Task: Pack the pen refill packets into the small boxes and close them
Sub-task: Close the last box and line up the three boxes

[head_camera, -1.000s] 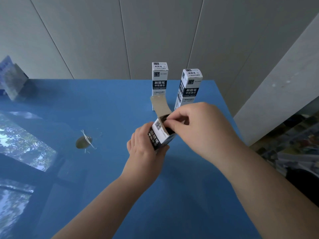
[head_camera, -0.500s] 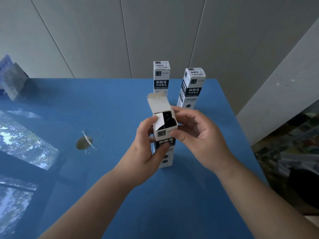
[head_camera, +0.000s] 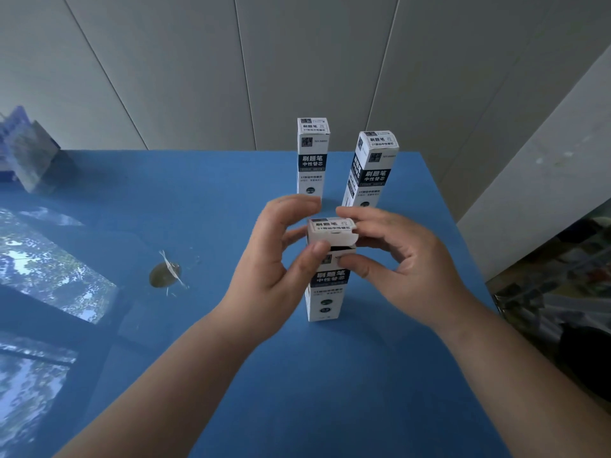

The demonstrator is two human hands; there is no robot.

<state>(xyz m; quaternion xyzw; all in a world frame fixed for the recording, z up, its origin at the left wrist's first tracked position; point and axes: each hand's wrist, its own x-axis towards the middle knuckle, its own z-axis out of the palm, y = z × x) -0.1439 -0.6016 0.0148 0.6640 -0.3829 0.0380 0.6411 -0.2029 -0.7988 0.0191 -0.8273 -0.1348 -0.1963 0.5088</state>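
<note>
A tall white and black refill box (head_camera: 325, 292) stands upright on the blue table (head_camera: 205, 193) in front of me. Its top flap is folded down over the opening, with a dark gap still showing under the flap's tuck. My left hand (head_camera: 274, 256) grips the box's upper left side, thumb on the front near the gap. My right hand (head_camera: 400, 259) holds the upper right side, thumb on the front and fingers behind the flap. Two closed boxes of the same kind stand behind, one in the middle (head_camera: 312, 157) and one to its right (head_camera: 372, 170).
A small brownish object with white bits (head_camera: 165, 274) lies on the table to the left. A bluish folded paper item (head_camera: 28, 153) stands at the far left by the wall. The table's right edge (head_camera: 463, 246) drops off close to my right hand.
The box went from tilted in my hands with its flap up to standing on the table. The flap has been folded down over the opening.
</note>
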